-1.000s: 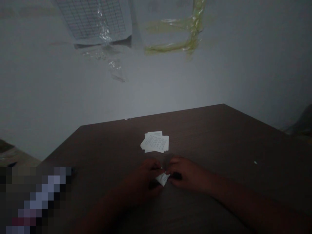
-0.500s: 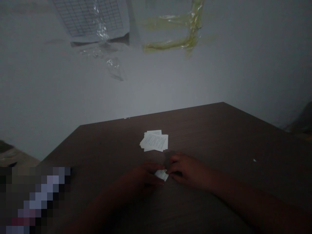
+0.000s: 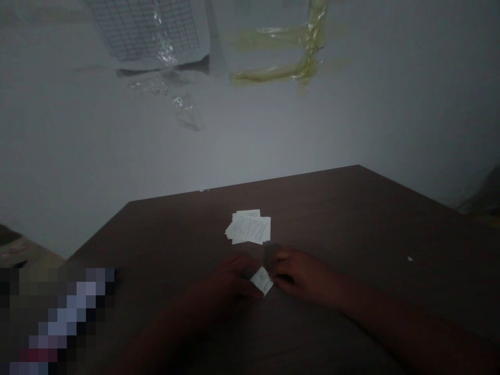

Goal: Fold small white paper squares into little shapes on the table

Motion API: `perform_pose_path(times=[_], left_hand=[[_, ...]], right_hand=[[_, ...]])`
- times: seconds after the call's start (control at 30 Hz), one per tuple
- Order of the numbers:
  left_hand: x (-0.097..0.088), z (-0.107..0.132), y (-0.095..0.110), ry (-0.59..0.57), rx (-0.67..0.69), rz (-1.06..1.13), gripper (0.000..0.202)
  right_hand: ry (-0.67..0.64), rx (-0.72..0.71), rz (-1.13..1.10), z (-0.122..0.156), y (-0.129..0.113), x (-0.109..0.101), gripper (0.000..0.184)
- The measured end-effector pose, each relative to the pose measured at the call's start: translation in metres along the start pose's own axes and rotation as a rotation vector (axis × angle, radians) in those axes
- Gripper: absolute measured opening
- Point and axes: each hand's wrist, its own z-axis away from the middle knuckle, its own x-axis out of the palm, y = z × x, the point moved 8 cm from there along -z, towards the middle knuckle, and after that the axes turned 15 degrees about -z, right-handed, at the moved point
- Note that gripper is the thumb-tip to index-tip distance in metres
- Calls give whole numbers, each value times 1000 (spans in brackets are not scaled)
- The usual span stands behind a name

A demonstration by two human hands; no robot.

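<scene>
The fingers (image 3: pixel 245 271) of the left hand (image 3: pixel 232 281) are bunched close together and pinch the left edge of a small white paper slip (image 3: pixel 262 281). The right hand (image 3: pixel 302 273) pinches its right edge the same way. The slip sits tilted between the two hands, low over the table (image 3: pixel 351 219), near the front and about in the middle. The room is very dark, so I cannot tell which fingertips touch the slip, or if it rests on the wood or is a bit above it. Both arms are cut off at the bottom of the picture. At the bottom left a blocky blurred patch (image 3: pixel 58 323) hides what is there. Just behind the hands lies a little pile of white papers (image 3: pixel 249 228) with print too small to read. The sheets are fanned out a bit and lie flat, apart from the hands. Off to the right a tiny white scrap (image 3: pixel 409 258) lies alone on the wood. The table is dark brown wood, and its far corner is on the right. Behind it is a plain pale wall (image 3: pixel 97 156). High on the wall hangs a sheet with a grid (image 3: pixel 144 26), cut off at the top. Shiny clear tape (image 3: pixel 182 112) hangs under it, and beside it are strips of yellow-green tape (image 3: pixel 289 52).
</scene>
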Motion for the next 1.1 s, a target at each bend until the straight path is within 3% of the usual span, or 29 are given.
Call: perform_pose_path(times=[0.23, 0.53, 0.67, 0.83, 1.1], left_hand=[[12, -4, 9, 16, -44, -142, 13], [32, -20, -5, 144, -170, -2, 21], [32, -19, -8, 117, -187, -22, 34], [33, -20, -2, 77, -129, -114, 29], [58, -23, -5, 100, -161, -322, 23]], right_hand=[[-46, 63, -14, 2, -5, 0, 17], [20, 169, -69, -3, 6, 0, 14], [61, 191, -74, -6, 12, -3, 14], [117, 261, -48, -9, 19, -8, 12], [226, 299, 65, -16, 21, -8, 14]])
